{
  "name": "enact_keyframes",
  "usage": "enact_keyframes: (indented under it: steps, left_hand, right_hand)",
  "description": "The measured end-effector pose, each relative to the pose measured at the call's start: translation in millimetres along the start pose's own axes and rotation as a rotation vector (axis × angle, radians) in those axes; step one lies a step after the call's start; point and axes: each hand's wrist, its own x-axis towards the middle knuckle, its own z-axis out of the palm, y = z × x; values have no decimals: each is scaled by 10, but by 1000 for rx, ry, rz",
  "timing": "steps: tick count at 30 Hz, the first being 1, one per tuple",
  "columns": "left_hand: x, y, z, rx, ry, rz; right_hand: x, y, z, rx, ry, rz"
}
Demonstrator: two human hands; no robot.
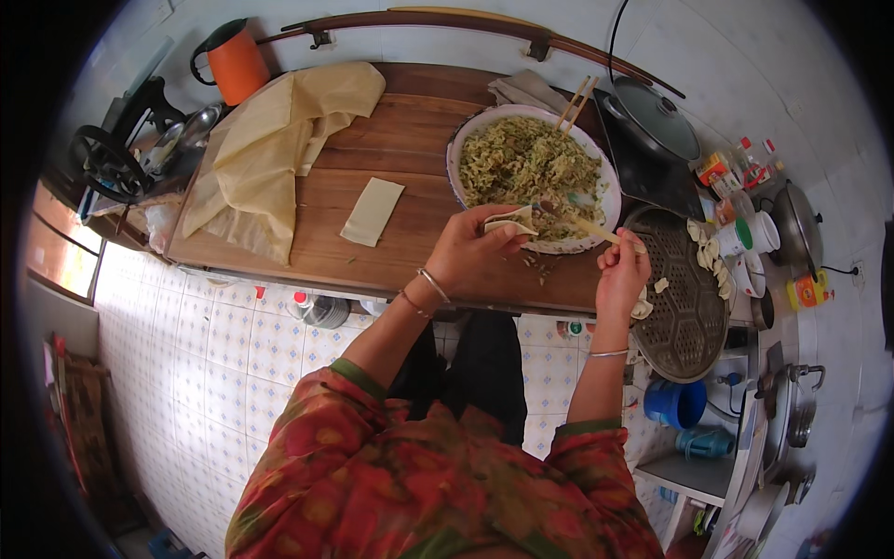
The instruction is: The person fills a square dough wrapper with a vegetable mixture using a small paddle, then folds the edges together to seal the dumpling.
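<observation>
Over the near edge of a large enamel basin (614, 209), my left hand (485, 234) holds a folded dough wrapper (511, 222). My right hand (621, 260) grips the light handle of a small spoon or spatula (594, 229), whose tip is close to the wrapper. Chopped green filling (524, 157) fills much of the basin, and a pair of chopsticks (578, 105) leans at its far rim. A stack of rectangular wrappers (372, 212) lies on the wooden tabletop to the left. Whether filling is inside the held wrapper is hard to tell.
A pale cloth (262, 154) covers the table's left part. On the right, a round perforated tray (681, 300) bears several folded dumplings (714, 258) along its rim. Beyond stand a lidded pan (656, 119) and bottles (758, 164). An orange jug (237, 66) stands at the back left.
</observation>
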Motion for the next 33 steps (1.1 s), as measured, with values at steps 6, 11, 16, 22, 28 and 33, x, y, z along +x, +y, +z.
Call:
enact_keyframes:
  steps: [6,11,16,22,28,33]
  left_hand:
    - [14,18,-50,-48,54,0]
    - [-24,94,-190,-92,109,2]
    - [18,127,-257,-146,113,6]
    - [186,193,-276,-247,66,2]
    - [482,570,-660,-145,124,12]
    - [792,910,-1059,-109,243,50]
  right_hand:
    - [-12,331,-225,-380,-60,23]
    - [-10,258,-437,-833,-13,-8]
    - [-344,-189,-134,-842,-41,-142]
    - [-323,-77,738,-547,-390,-117]
    - [64,310,1599,-423,-669,76]
    - [408,619,2336,-274,-688,191]
